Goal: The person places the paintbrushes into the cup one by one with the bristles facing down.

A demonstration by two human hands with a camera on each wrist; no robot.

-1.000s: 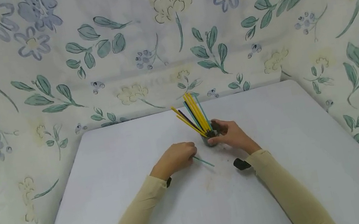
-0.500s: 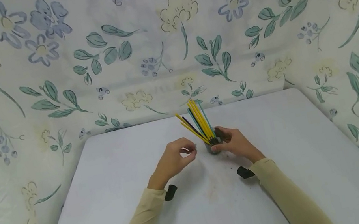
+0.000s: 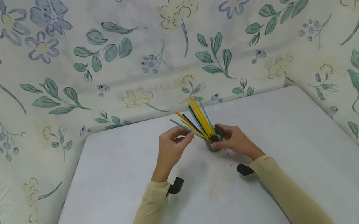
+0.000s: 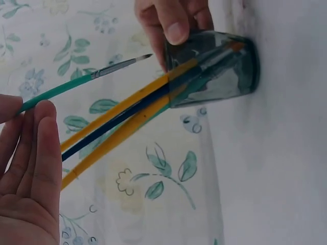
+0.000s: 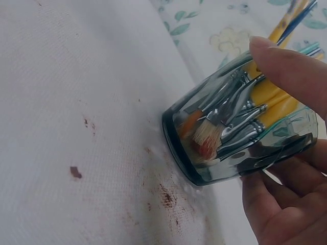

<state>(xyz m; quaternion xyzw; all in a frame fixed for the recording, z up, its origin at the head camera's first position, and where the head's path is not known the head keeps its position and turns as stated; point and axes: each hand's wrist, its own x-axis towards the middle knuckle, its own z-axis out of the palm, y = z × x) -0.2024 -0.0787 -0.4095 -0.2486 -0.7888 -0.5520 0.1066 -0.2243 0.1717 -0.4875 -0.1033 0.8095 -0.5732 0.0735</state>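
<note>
My left hand (image 3: 172, 145) pinches a thin green paintbrush (image 4: 69, 88) by its handle, between thumb and fingertips. The brush's bristle tip points at the mouth of a clear glass (image 4: 214, 71), just outside it. My right hand (image 3: 237, 142) grips that glass around its upper part, thumb on the near side. Inside the glass several paintbrushes (image 5: 245, 112) stand bristles down, with yellow, dark blue and green handles fanning out of the top. In the right wrist view their metal ferrules and pale and reddish bristles show through the glass wall.
The glass is on a white-covered table (image 3: 197, 213). Brown-red specks (image 5: 167, 199) mark the cloth near the glass base. A floral-patterned cloth (image 3: 153, 44) hangs behind and at both sides. Dark wrist cameras (image 3: 176, 185) stick out under both sleeves.
The left hand has risen from the tabletop to beside the brush handles. The green brush, earlier pointing down toward the table, now slants toward the glass. The right hand keeps hold of the glass.
</note>
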